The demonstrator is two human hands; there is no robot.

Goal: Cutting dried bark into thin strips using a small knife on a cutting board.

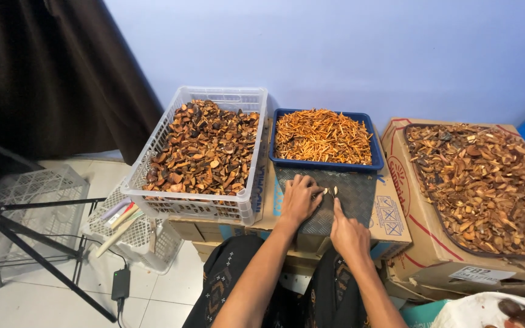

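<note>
My left hand (299,197) presses flat on the dark cutting mat (353,191), fingertips pinching a small nut piece (325,191). My right hand (349,234) is closed around a thin blade (335,191) touching that piece. The mat lies on a cardboard box (390,212), just before the blue tray (324,164) of orange slivers.
</note>
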